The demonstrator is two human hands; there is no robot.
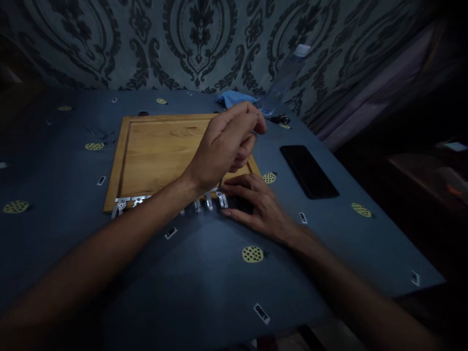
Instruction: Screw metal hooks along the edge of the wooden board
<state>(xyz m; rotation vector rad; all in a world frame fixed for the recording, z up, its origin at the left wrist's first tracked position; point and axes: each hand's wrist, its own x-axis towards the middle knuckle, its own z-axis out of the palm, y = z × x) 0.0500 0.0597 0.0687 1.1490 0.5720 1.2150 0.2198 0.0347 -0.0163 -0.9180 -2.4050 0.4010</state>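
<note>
My left hand (pixel 230 139) is closed in a fist, raised over the near right part of a wooden board (pixel 161 156). A thin dark shaft, seemingly of a screwdriver (pixel 220 184), points down from under the fist; its handle is hidden in the palm. The tip meets the rightmost of several silver metal brackets (pixel 221 199) along the board's near edge. My right hand (pixel 259 202) rests low at that corner, with thumb and fingertips on either side of this end bracket. My left forearm covers the middle of the bracket row.
A black phone (pixel 309 171) lies to the right on the blue tablecloth (pixel 204 287). Behind the board are a blue cloth (pixel 237 98), a clear plastic bottle (pixel 283 80) and a small dark object (pixel 280 119). A patterned wall covering (pixel 199 39) stands at the table's back edge.
</note>
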